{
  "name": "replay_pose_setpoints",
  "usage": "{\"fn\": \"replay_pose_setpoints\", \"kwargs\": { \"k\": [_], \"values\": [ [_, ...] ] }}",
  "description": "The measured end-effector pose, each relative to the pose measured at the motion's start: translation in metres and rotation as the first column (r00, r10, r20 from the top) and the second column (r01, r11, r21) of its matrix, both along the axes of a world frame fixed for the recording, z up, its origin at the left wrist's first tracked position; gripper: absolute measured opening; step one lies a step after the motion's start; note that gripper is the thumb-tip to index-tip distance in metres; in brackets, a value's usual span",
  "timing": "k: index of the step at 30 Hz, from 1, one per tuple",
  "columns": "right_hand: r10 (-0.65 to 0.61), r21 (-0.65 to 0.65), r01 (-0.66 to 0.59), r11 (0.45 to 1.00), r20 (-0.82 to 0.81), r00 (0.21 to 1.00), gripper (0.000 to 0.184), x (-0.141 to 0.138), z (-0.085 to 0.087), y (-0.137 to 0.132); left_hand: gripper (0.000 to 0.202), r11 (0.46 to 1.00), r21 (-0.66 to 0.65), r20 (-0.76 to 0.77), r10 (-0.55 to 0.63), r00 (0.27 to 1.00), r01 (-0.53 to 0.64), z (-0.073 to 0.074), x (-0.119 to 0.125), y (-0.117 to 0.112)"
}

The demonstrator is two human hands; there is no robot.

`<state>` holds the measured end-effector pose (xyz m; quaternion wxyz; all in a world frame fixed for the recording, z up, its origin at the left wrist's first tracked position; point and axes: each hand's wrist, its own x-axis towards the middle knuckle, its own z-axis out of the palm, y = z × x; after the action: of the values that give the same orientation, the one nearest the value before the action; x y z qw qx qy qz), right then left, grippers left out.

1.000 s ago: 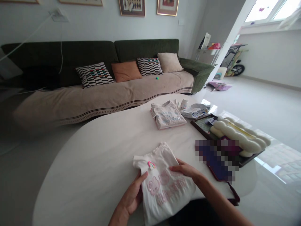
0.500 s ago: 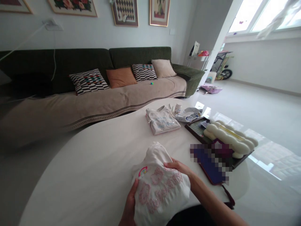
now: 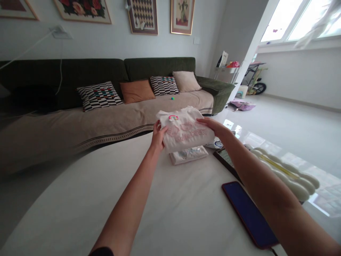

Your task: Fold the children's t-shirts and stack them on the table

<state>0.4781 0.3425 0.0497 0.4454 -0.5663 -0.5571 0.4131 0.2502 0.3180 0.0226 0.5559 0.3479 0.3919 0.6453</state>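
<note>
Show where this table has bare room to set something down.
Bare tabletop lies left of the left arm, out to the curved edge, and between that arm and the phone. It is crowded farther back, where the left hand and right hand hold a white shirt above folded clothes, and around the tray and puffy cream box.

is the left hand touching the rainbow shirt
Touching: the head view shows the left hand gripping the side of the rainbow shirt, its thumb lying over the front.
</note>
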Motion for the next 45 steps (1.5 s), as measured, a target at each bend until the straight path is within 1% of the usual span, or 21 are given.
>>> {"fn": "replay_pose_setpoints", "kwargs": {
  "k": [2, 4, 6, 8, 10, 13, 16, 18, 20, 23, 24, 26, 27, 29, 30, 32, 35, 37, 39, 42, 45],
  "values": [
    [-0.047, -0.145, 0.051, 0.988, 0.033, 0.998, 0.024, 0.011, -0.032, 0.018, 0.057, 0.976, -0.214, -0.119, 0.004, 0.993, -0.029, -0.030, 0.010, 0.019],
    [-0.075, -0.232, 0.087, 0.969, 0.060, 0.995, 0.022, 0.018, -0.073, 0.022, 0.045, 0.927, -0.376, -0.225, -0.069, 0.972, -0.021, -0.065, 0.016, 0.021],
    [-0.095, -0.242, 0.113, 0.964, 0.085, 0.992, 0.022, 0.021, -0.108, 0.018, 0.034, 0.900, -0.435, -0.284, -0.113, 0.952, -0.024, -0.095, 0.018, 0.015],
    [-0.102, -0.227, 0.120, 0.967, 0.089, 0.991, 0.023, 0.021, -0.129, 0.014, 0.032, 0.896, -0.440, -0.325, -0.107, 0.940, -0.050, -0.110, 0.017, 0.009],
    [-0.112, -0.182, 0.125, 0.975, 0.081, 0.990, 0.024, 0.020, -0.130, 0.014, 0.034, 0.902, -0.424, -0.364, -0.086, 0.927, -0.083, -0.108, 0.016, 0.011],
    [-0.130, -0.084, 0.134, 0.987, 0.056, 0.990, 0.031, 0.018, -0.111, 0.020, 0.040, 0.933, -0.342, -0.393, -0.037, 0.919, -0.109, -0.086, 0.020, 0.018],
    [-0.153, 0.045, 0.152, 0.987, 0.019, 0.988, 0.044, 0.023, -0.097, 0.014, 0.046, 0.994, -0.075, -0.397, 0.038, 0.917, -0.074, -0.069, 0.029, 0.011],
    [-0.169, 0.116, 0.159, 0.980, 0.087, 0.982, 0.047, 0.028, -0.103, 0.000, 0.042, 0.994, 0.098, -0.467, 0.086, 0.880, -0.045, -0.075, 0.033, -0.007],
    [-0.174, 0.135, 0.146, 0.980, 0.230, 0.958, 0.042, 0.033, -0.119, -0.018, 0.029, 0.994, 0.106, -0.606, 0.096, 0.790, -0.040, -0.091, 0.032, -0.028],
    [-0.195, 0.130, 0.155, 0.979, 0.404, 0.894, 0.040, 0.032, -0.135, -0.039, 0.023, 0.997, -0.022, -0.783, 0.029, 0.621, -0.073, -0.110, 0.024, -0.046],
    [-0.225, 0.168, 0.165, 0.972, 0.458, 0.860, 0.042, 0.029, -0.135, -0.041, 0.027, 0.995, -0.018, -0.824, 0.041, 0.565, -0.098, -0.109, 0.023, -0.045],
    [-0.283, 0.293, 0.126, 0.948, 0.590, 0.757, 0.044, 0.018, -0.125, -0.038, 0.038, 0.986, 0.105, -0.887, 0.151, 0.437, -0.127, -0.099, 0.024, -0.034],
    [-0.293, 0.356, 0.063, 0.932, 0.643, 0.708, 0.044, 0.009, -0.117, -0.033, 0.042, 0.977, 0.189, -0.903, 0.214, 0.372, -0.102, -0.091, 0.028, -0.024],
    [-0.234, 0.406, -0.116, 0.906, 0.711, 0.664, 0.043, -0.009, -0.105, -0.018, 0.047, 0.958, 0.280, -0.928, 0.255, 0.271, 0.057, -0.077, 0.039, -0.003],
    [-0.165, 0.376, -0.192, 0.907, 0.735, 0.658, 0.043, -0.018, -0.103, -0.010, 0.050, 0.955, 0.252, -0.951, 0.215, 0.224, 0.154, -0.074, 0.045, 0.007],
    [-0.002, 0.237, -0.279, 0.931, 0.766, 0.643, 0.042, -0.031, -0.108, 0.005, 0.056, 0.956, 0.078, -0.992, 0.046, 0.119, 0.281, -0.078, 0.055, 0.024],
    [0.123, 0.059, -0.256, 0.965, 0.761, 0.637, 0.040, -0.033, -0.131, 0.015, 0.062, 0.940, -0.168, -0.983, -0.182, 0.019, 0.297, -0.096, 0.055, 0.041],
    [0.101, 0.043, -0.205, 0.978, 0.760, 0.642, 0.044, -0.026, -0.144, 0.015, 0.065, 0.936, -0.192, -0.979, -0.205, 0.015, 0.294, -0.106, 0.049, 0.048],
    [0.064, 0.044, -0.150, 0.988, 0.760, 0.647, 0.047, -0.015, -0.149, 0.008, 0.062, 0.955, -0.140, -0.986, -0.160, 0.057, 0.260, -0.110, 0.041, 0.051],
    [0.015, 0.056, -0.090, 0.994, 0.764, 0.645, 0.046, 0.007, -0.147, -0.017, 0.054, 0.994, 0.034, -0.975, 0.010, 0.222, 0.104, -0.117, 0.026, 0.040],
    [-0.117, 0.099, 0.065, 0.993, 0.738, 0.664, 0.039, 0.028, -0.151, -0.064, 0.051, 0.981, 0.149, -0.887, 0.187, 0.422, -0.122, -0.133, 0.001, -0.001]
  ]
}}
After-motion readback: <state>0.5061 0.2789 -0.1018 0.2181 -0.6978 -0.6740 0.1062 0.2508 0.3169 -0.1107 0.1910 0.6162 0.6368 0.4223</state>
